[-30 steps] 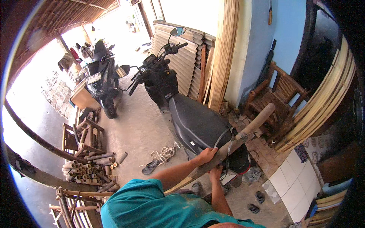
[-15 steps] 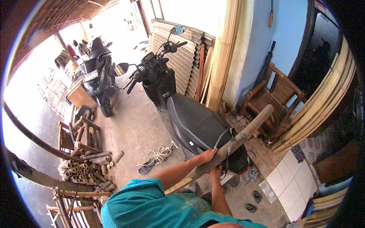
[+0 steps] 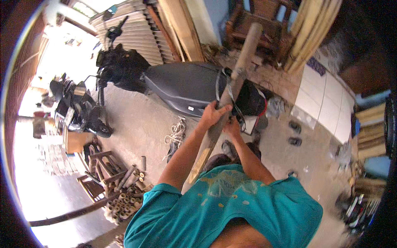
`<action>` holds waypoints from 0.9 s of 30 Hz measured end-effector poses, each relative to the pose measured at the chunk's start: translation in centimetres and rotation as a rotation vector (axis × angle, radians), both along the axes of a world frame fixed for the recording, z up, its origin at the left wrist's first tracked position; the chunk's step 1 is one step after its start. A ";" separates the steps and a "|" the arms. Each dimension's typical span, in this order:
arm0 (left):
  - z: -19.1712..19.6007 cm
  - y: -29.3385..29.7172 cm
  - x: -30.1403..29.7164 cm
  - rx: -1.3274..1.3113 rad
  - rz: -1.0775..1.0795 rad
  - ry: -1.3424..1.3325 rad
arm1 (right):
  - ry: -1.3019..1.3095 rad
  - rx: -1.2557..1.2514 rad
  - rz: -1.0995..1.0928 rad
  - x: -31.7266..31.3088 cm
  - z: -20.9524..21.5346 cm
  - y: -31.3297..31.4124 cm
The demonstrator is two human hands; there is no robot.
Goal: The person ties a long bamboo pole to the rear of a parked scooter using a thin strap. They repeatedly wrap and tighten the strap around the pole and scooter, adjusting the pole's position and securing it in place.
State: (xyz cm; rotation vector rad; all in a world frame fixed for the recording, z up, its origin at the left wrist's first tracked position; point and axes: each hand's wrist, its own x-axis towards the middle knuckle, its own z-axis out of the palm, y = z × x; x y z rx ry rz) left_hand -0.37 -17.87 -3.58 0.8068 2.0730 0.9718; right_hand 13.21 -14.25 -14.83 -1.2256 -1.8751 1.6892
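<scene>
A long grey-brown bamboo pole (image 3: 225,99) slants across the rear of a black motorbike seat (image 3: 186,84), its pale cut end close to my shirt. My left hand (image 3: 211,115) is closed on the pole's side, the thumb lying over its top. Just beyond, on the right and lower side of the pole, my right hand (image 3: 232,127) is curled close to the underside. The pole hides its fingertips, so what they grip cannot be made out. A grey strap (image 3: 220,80) loops around the pole and seat, its loose end hanging near the right hand.
A coil of pale rope (image 3: 175,134) lies on the floor to the left. Cut bamboo pieces (image 3: 124,202) are heaped beside a small bamboo frame. A second motorbike (image 3: 78,105) stands at far left. Beyond the pole's far end are a bamboo chair (image 3: 258,25) and tall split bamboo strips (image 3: 312,33).
My view has swung right and down, so the motorbike appears farther left. Both hands stay at the pole beside the strap; the left hand's thumb now shows across the top.
</scene>
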 end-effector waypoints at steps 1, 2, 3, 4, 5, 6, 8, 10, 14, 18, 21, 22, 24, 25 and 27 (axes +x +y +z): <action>-0.2 0.5 0.4 -0.004 -0.012 -0.018 | 0.177 -0.199 0.006 0.3 -1.3 0.3; 0.2 0.7 0.6 -0.007 -0.012 -0.032 | 0.201 -0.223 -0.013 0.6 -1.6 0.3; 0.8 0.8 0.6 -0.003 0.002 -0.039 | 0.231 -0.240 -0.019 0.4 -1.1 0.3; 1.3 1.0 0.7 -0.022 -0.024 -0.048 | 0.260 -0.256 -0.024 0.4 -0.6 0.2; 0.8 0.9 0.5 -0.019 -0.013 -0.035 | 0.223 -0.228 -0.045 0.3 0.7 0.1; -0.1 0.6 0.0 -0.017 0.000 -0.019 | 0.189 -0.204 -0.062 0.3 2.2 0.0; -1.4 0.1 -0.5 -0.013 0.006 -0.013 | 0.121 -0.164 -0.053 -0.2 3.0 0.0; -2.0 0.2 -0.8 -0.009 -0.004 -0.030 | 0.082 -0.078 -0.039 -0.2 2.7 -0.2; -2.2 1.5 -0.7 -0.002 -0.048 -0.057 | 0.186 -0.082 -0.047 -0.4 -3.9 0.7; -0.8 0.4 -0.8 -0.060 -0.039 -0.054 | 0.375 -0.387 -0.209 0.0 2.3 -1.6; 2.2 0.7 0.8 -0.057 -0.025 -0.043 | 0.502 -0.607 -0.209 0.4 1.0 -0.5; 1.2 0.6 0.5 -0.030 -0.021 -0.037 | 0.470 -0.588 -0.162 0.4 0.7 0.0; 0.6 0.8 0.2 -0.015 -0.023 -0.040 | 0.298 -0.359 -0.105 0.0 -0.7 0.7; 0.6 1.3 0.3 -0.028 -0.034 -0.050 | 0.157 -0.151 -0.103 -0.6 -2.0 1.0; -0.3 0.9 -0.3 -0.055 -0.012 -0.042 | 0.041 -0.026 -0.082 -1.4 -0.9 0.7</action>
